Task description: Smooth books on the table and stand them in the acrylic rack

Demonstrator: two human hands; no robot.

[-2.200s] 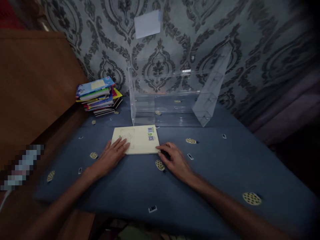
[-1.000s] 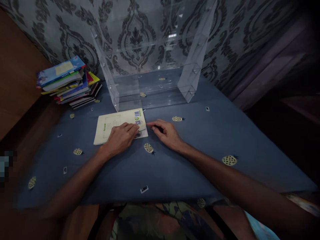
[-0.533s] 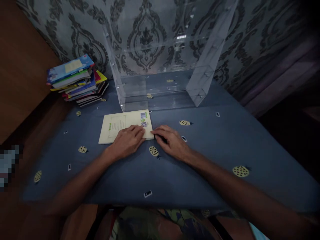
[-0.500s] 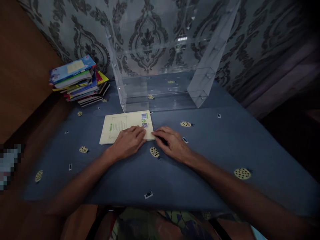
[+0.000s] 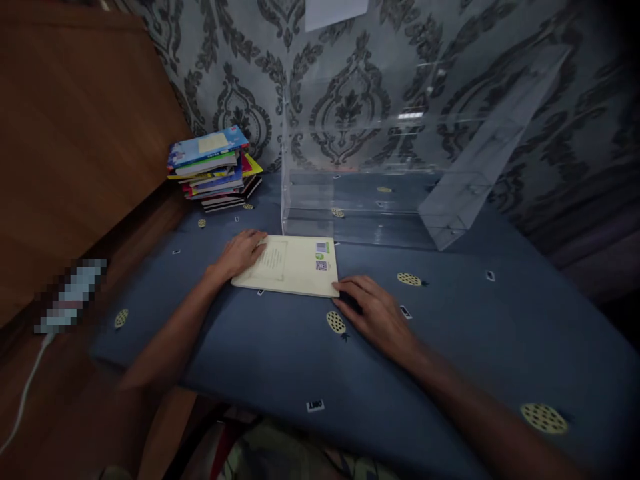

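Note:
A pale yellow book (image 5: 295, 267) lies flat on the blue tablecloth (image 5: 450, 320), back cover up, just in front of a clear acrylic shelf (image 5: 380, 167). My left hand (image 5: 240, 253) rests on the book's left edge with fingers stretched out flat. My right hand (image 5: 375, 313) lies on the cloth at the book's near right corner, fingers loosely curled and touching that corner, holding nothing.
A stack of colourful books (image 5: 213, 170) stands at the back left beside the shelf. A wooden panel (image 5: 75, 133) runs along the left. Patterned wallpaper (image 5: 350, 80) backs the table. A white cable (image 5: 25, 393) hangs at the lower left.
My left hand has slid from the book's right part to its left edge. My right hand stays by the near right corner. The camera view has shifted.

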